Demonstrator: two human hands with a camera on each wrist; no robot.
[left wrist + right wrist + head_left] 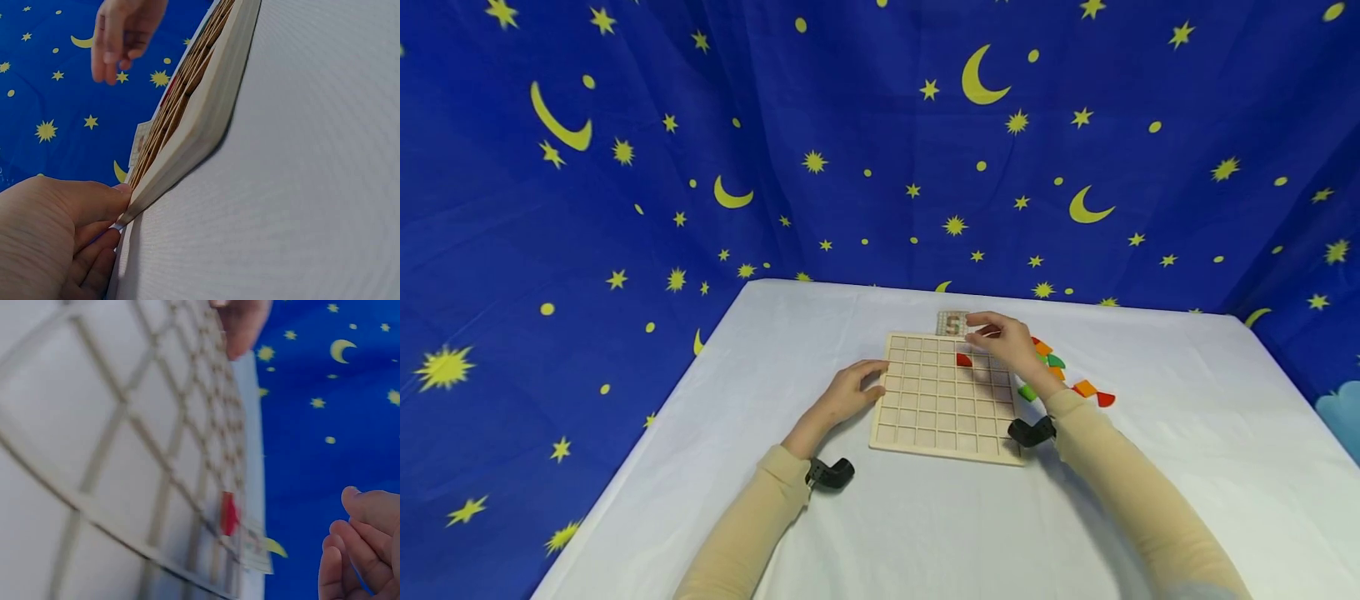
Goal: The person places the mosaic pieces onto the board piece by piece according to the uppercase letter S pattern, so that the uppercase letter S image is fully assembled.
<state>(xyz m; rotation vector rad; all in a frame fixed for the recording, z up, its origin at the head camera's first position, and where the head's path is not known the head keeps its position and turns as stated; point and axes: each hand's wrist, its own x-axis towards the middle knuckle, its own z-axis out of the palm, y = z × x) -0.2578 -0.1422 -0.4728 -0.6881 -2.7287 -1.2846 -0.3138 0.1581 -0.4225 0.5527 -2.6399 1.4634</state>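
A pale wooden grid board [927,398] lies on the white table. One red piece [964,360] with a curved edge sits in a cell of its far half. At the board's left edge is my left hand [853,391], thumb and fingers apart and touching the rim; the left wrist view has the thumb [103,199] right at that rim. Raised over the board's far right part is my right hand [1009,340], its fingers loosely bent. Nothing shows between the right fingers [359,550]. Just beyond the board lies a small patterned card [952,323], partly behind the right fingertips.
Right of the board lie several flat pieces: red [1106,400], orange [1086,388] and green [1056,362], with another green piece [1027,392] close by its edge. The right forearm overlaps this group. A blue curtain [880,208] with stars and moons hangs behind the table.
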